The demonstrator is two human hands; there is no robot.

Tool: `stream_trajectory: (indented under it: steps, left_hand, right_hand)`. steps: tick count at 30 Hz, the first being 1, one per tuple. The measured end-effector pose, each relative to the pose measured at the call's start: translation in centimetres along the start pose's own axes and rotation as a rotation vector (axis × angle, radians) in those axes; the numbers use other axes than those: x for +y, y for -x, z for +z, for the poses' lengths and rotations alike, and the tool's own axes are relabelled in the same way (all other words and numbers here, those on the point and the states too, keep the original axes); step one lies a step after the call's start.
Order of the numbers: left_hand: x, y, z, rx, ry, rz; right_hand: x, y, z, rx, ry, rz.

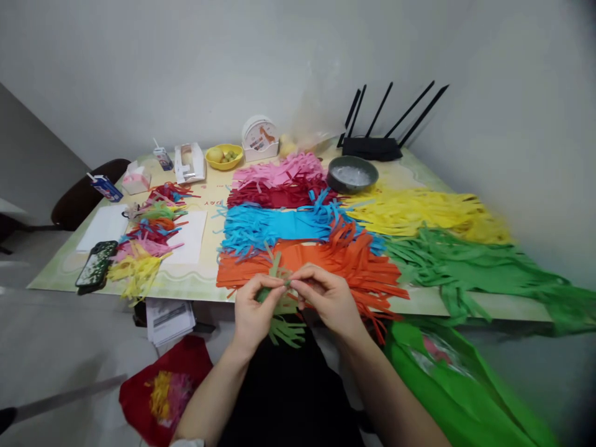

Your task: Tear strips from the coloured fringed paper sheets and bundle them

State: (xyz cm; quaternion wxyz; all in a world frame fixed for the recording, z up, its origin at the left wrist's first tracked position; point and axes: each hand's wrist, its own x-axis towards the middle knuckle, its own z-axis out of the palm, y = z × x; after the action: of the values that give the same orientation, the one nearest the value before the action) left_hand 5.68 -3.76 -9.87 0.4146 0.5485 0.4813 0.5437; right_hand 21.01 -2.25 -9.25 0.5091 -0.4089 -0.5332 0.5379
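My left hand [255,308] and my right hand [327,298] meet just in front of the table's near edge, both pinched on one piece of green fringed paper [284,326]. Its cut strips hang down below my fingers and stick up above them. Directly behind my hands lies an orange fringed sheet [326,261], with blue [274,226], dark red [279,195] and pink [284,171] fringed sheets stacked beyond it.
Yellow fringed paper [419,211] and green fringed paper [470,267] cover the table's right side. Finished multicoloured tassels [146,239] and a phone [95,266] lie left. A dark bowl [352,174], router [372,148] and fruit bowl [224,156] stand at the back. Bags lie on the floor.
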Motion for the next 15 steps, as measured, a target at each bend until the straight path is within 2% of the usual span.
stream_trajectory:
  steps: [6, 10, 15]
  left_hand:
    - [-1.3, 0.7, -0.9, -0.194, 0.199, -0.159]
    - [-2.1, 1.5, -1.1, -0.128, 0.323, -0.216]
    - [-2.1, 2.1, -1.6, -0.117, 0.411, -0.212]
  right_hand:
    - [-0.8, 1.0, 0.1, -0.046, 0.369, -0.158]
    - [-1.0, 1.3, 0.6, -0.094, 0.423, -0.149]
    - [-0.8, 1.9, 1.2, -0.024, 0.364, -0.186]
